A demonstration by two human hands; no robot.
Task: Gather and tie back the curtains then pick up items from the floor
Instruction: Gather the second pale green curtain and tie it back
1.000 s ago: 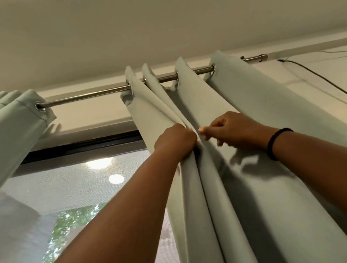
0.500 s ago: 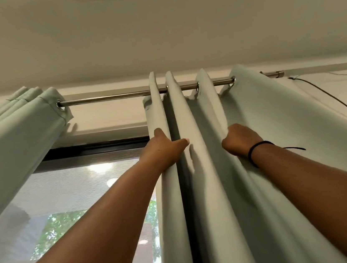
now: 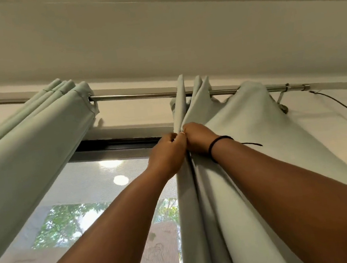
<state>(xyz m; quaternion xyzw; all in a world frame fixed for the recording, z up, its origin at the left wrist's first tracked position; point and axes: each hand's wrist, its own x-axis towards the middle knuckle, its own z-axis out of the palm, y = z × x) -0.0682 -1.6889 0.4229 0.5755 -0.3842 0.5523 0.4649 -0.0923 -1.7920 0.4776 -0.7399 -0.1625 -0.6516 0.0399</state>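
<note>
Pinching right curtain (image 3: 249, 165) folds between left hand (image 3: 166, 154), right hand (image 3: 197, 138) (touching)

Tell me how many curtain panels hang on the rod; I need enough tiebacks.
2: left curtain bunched at the rod's left; right curtain gathered by both hands near the right end. More may hang off-frame.

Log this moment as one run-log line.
stage: gathering | left hand: pinching right curtain folds | right hand: pinching same folds | left curtain: bunched | tie-back: not done
</note>
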